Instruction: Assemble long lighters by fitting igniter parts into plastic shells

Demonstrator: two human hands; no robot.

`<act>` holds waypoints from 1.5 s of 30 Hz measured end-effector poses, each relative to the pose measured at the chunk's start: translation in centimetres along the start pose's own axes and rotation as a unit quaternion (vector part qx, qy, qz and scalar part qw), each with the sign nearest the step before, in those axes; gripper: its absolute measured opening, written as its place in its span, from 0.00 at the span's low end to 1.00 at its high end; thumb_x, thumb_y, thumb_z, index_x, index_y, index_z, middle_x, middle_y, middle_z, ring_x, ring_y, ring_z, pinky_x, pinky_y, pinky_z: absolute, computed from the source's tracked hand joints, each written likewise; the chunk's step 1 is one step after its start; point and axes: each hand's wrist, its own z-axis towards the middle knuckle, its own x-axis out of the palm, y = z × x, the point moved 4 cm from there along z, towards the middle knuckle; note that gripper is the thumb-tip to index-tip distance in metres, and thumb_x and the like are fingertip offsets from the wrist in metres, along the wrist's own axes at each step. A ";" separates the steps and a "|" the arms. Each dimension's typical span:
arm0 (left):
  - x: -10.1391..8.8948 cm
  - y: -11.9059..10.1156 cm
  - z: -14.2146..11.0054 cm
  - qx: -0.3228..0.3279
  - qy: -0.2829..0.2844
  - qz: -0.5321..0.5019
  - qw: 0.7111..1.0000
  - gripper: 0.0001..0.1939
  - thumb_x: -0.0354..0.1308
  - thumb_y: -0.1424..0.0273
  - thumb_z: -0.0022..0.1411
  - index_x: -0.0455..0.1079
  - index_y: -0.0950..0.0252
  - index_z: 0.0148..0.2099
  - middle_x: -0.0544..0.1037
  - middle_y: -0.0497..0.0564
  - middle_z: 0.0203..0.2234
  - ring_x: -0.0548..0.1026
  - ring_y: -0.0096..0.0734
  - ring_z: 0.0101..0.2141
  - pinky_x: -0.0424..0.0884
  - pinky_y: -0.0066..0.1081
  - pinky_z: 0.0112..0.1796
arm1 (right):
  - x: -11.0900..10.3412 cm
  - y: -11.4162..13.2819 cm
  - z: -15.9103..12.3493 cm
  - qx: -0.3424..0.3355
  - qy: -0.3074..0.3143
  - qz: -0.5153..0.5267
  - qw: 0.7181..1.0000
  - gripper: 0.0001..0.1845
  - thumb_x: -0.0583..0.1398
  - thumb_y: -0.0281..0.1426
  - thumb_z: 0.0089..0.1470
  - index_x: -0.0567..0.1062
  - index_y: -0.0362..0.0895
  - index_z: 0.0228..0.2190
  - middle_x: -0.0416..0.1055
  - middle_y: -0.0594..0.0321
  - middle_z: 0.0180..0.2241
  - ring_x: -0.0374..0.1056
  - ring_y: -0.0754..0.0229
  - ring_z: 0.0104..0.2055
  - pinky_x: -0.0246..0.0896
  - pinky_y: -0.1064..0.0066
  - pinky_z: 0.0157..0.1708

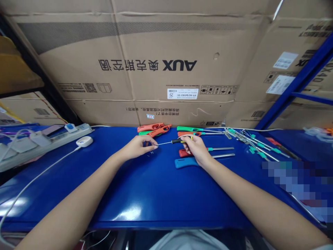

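My right hand (196,149) is closed around the black and yellow handle of a screwdriver (177,141), whose thin shaft points left. At the shaft's tip, the thumb and fingers of my left hand (139,146) are pinched together; whatever small thing they may hold is too small to make out. A few tiny screws (152,152) lie on the table just below the left fingertips. Beneath and beside my right hand are long-necked lighters: a blue lighter (186,163), a red lighter (183,152), an orange lighter (186,134) and a green lighter (185,128).
Orange and green lighter handles (156,129) are piled at the back, against a large cardboard sheet (145,41). Several metal lighter tubes (256,142) with green parts lie to the right. A power strip (52,139) and a white cabled device (84,141) occupy the left of the blue table (145,194).
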 end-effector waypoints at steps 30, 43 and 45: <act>0.1 1.8 -0.2 0.012 0.052 0.008 0.999 0.12 0.60 0.62 0.62 0.81 0.63 0.38 0.83 0.51 0.32 0.79 0.31 0.30 0.74 0.27 0.35 | 0.0 -0.4 0.0 -0.001 0.007 -0.036 0.999 0.15 0.64 0.40 0.41 0.76 0.41 0.29 0.62 0.72 0.15 0.53 0.68 0.16 0.46 0.73 0.17; -0.3 2.0 0.0 -0.051 -0.045 -0.052 0.996 0.15 0.64 0.57 0.59 0.80 0.64 0.37 0.84 0.52 0.33 0.81 0.37 0.35 0.76 0.33 0.39 | -0.4 0.5 -0.2 -0.008 0.001 0.007 1.000 0.14 0.66 0.38 0.43 0.76 0.41 0.29 0.62 0.72 0.15 0.52 0.70 0.16 0.46 0.76 0.15; 0.2 1.5 0.0 -0.089 -0.077 -0.134 0.984 0.18 0.66 0.55 0.56 0.79 0.66 0.36 0.83 0.52 0.29 0.81 0.37 0.31 0.78 0.34 0.38 | -1.1 2.1 -0.1 -0.036 -0.005 0.031 0.999 0.14 0.67 0.39 0.44 0.76 0.41 0.30 0.60 0.73 0.15 0.52 0.70 0.16 0.46 0.77 0.15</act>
